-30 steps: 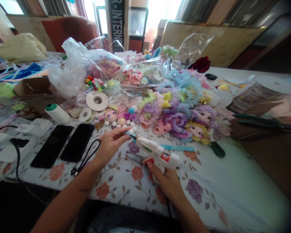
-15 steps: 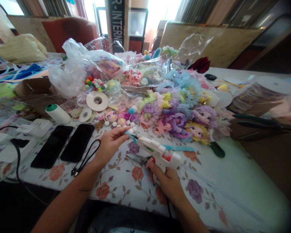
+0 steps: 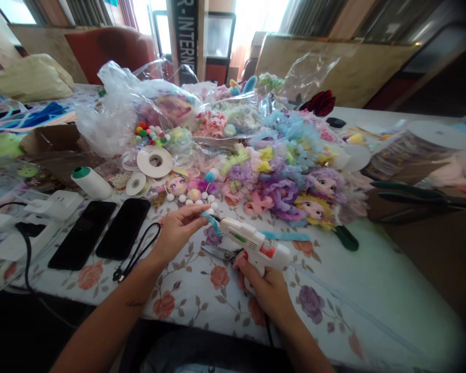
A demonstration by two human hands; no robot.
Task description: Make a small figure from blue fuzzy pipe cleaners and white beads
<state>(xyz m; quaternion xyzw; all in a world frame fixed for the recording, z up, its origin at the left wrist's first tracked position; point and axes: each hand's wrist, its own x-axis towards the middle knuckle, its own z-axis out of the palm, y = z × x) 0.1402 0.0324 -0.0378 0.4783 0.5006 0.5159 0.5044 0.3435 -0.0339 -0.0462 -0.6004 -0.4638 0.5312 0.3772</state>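
My right hand [image 3: 262, 282] is wrapped round the handle of a white hot glue gun [image 3: 243, 234], a finger at its red trigger. The nozzle points left, close to the fingertips of my left hand [image 3: 181, 228]. Those fingers pinch a small piece of light blue ribbon [image 3: 213, 223], partly hidden by the fingers and the nozzle. Under the glue gun lie scissors [image 3: 219, 252] with their blades showing. A flat light blue strip [image 3: 287, 236] rests on the flowered cloth behind the gun. White beads [image 3: 183, 198] and a doll head [image 3: 176, 184] lie just beyond my left hand.
Two black phones [image 3: 122, 229] lie to the left, with a black cord loop [image 3: 145, 246] beside them. A power strip [image 3: 27, 238] is farther left. Ribbon spools [image 3: 154, 161], a thread cone [image 3: 91, 182] and a heap of lace scrunchies [image 3: 281, 194] stand behind. A cardboard box [image 3: 423, 243] is at right.
The blue ribbon in my left fingers hangs a little differently at the nozzle, with more of it showing. Both hands stay nearly in place; the view shifts slightly.
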